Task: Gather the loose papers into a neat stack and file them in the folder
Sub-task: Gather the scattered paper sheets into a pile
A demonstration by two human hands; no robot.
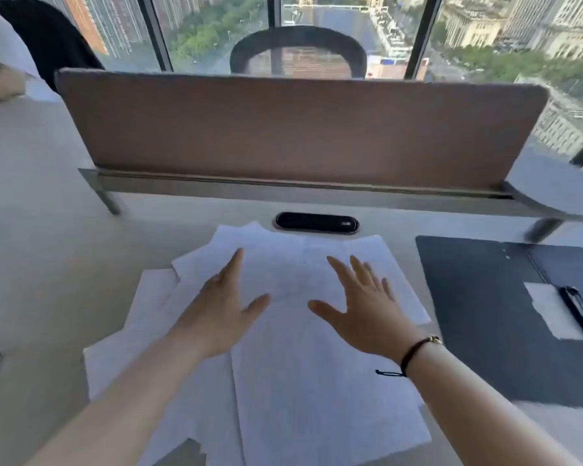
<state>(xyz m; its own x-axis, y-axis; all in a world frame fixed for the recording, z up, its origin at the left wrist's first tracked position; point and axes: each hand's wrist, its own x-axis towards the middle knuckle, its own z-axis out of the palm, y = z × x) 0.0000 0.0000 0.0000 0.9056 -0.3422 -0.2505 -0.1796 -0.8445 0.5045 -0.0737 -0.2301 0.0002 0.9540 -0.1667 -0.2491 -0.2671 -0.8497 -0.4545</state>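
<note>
Loose papers (283,381) white, fanned, overlapping askew on desk (41,264); left hand (221,314), right hand (367,314) grip nothing, fingers spread.

I see both bare forearms reaching forward side by side. My left hand (220,309) is flat, palm down, fingers together, thumb out to the right. My right hand (362,306) is spread wide, palm down, a dark bracelet (414,353) on its wrist.

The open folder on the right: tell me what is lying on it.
On the open dark folder lie a small white slip of paper and, beside it, a black clip. None of the loose papers is on it. Its right part runs out of frame.
</note>
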